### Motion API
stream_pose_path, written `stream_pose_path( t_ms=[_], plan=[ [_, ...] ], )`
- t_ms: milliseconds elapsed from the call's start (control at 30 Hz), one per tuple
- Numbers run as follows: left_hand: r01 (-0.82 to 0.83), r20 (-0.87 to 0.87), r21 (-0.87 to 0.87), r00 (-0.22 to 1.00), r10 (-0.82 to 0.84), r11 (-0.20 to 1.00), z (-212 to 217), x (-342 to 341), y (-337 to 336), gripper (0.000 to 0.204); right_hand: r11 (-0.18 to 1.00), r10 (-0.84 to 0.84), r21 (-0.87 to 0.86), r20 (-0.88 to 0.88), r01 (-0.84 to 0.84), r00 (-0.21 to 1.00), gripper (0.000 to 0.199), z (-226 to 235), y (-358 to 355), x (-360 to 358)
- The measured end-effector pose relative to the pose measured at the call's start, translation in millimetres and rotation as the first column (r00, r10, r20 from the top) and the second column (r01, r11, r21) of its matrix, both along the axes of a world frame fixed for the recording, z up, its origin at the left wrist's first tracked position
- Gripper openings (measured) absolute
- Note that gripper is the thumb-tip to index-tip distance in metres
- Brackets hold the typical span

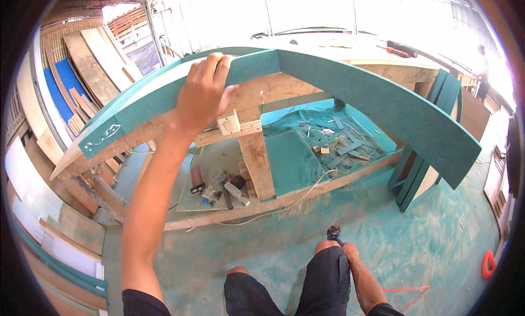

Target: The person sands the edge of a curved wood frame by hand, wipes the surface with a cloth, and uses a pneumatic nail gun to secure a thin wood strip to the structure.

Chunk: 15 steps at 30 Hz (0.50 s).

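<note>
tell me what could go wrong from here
The green frame might shift or tip: only the left hand is on it, and nobody holds its right end. The dark tool in the right hand could bump the right knee, right beside it.

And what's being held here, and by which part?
Left hand: the green frame, by its upper edge. Right hand: a dark tool; where it's gripped is unclear.

The board point(377, 97) looks smooth and matt, its green surface fine-grained; the bench point(256, 165) is bare wood with visible grain; the floor point(208, 250) is dull and powdery; the shorts point(325, 277) are matt black cloth; the bag point(210, 193) is clear, crinkled plastic.
</note>
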<state>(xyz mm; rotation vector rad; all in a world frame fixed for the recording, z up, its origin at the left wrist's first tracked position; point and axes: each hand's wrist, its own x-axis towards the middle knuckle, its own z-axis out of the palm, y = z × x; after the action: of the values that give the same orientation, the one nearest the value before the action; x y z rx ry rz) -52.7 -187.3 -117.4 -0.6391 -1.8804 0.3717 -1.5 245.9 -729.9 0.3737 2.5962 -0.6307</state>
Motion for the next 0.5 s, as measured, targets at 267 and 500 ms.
stream_pose_path(
  t_ms=[267,500],
  plan=[
    [-0.013,0.026,0.052,1.0,0.012,0.999,-2,1,3,0.063,0.998,-0.063,0.026,0.027,0.062,0.998,0.039,-6,-1,2],
    [-0.01,0.034,0.069,0.999,0.008,0.998,-3,0,5,0.064,0.994,-0.096,0.062,0.052,0.093,0.994,0.038,15,-9,4]
  ],
)
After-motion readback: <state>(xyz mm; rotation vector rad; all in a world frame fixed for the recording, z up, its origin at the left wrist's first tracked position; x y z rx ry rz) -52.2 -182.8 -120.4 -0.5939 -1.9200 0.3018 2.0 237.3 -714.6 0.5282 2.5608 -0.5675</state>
